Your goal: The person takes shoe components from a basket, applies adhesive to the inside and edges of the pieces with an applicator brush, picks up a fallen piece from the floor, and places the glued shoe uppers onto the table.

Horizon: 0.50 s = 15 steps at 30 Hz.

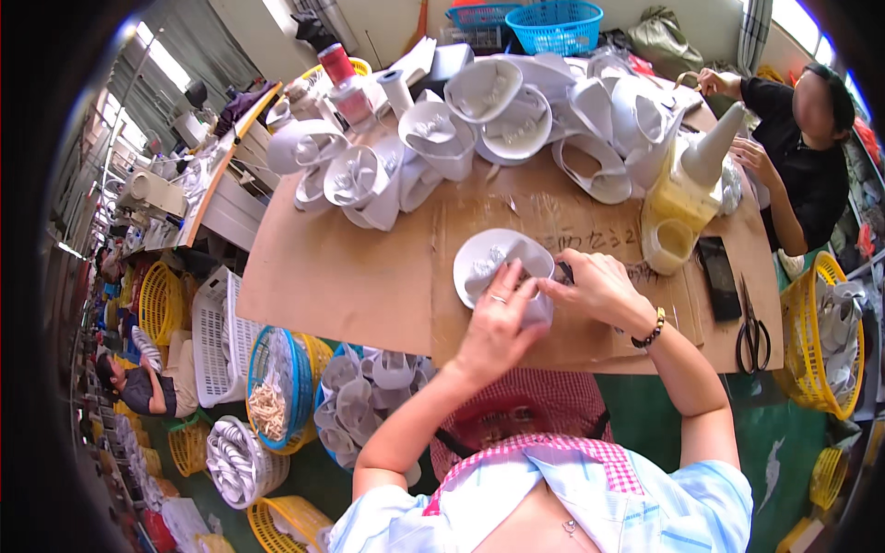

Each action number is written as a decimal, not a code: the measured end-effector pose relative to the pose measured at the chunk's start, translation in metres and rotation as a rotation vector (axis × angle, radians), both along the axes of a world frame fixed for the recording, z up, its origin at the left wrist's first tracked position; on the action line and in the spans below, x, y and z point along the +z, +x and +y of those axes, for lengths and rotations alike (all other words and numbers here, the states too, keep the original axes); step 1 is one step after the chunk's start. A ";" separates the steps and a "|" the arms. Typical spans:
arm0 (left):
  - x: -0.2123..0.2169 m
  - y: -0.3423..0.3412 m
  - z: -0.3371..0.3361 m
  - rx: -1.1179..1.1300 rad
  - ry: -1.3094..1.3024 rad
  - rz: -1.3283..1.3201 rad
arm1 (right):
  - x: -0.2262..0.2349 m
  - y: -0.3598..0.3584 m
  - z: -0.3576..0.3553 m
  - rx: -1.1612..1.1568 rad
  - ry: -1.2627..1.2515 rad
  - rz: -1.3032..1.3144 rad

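Both hands grip one white curved shoe-upper piece (493, 263) on the cardboard-covered tabletop (350, 276): left hand (498, 323) near end, right hand (595, 288) right edge. Long axis runs left-right, open side up.

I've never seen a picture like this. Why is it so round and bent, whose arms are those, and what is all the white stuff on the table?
A wide-angle camera on a person's head looks down, so straight edges bend. The two arms from the bottom are that person's own. The left hand and the right hand together hold a white shoe upper over a cardboard-covered table. Behind lie a pile of white uppers, a yellowish glue bottle, a dark phone and scissors. Another person's hand works at the far right.
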<state>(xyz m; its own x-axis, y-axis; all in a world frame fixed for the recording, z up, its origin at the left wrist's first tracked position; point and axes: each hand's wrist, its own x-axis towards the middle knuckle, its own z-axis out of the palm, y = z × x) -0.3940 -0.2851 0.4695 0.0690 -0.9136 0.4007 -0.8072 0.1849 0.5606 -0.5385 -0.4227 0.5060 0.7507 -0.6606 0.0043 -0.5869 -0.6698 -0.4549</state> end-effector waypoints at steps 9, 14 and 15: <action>0.011 0.092 -0.054 0.363 0.106 -0.250 | 0.008 0.006 0.013 0.073 0.101 0.002; 0.012 0.132 -0.058 0.154 0.519 0.156 | 0.025 -0.040 -0.005 0.073 0.165 -0.278; 0.014 0.134 -0.055 0.124 0.552 0.467 | 0.032 -0.059 -0.014 0.042 0.328 -0.446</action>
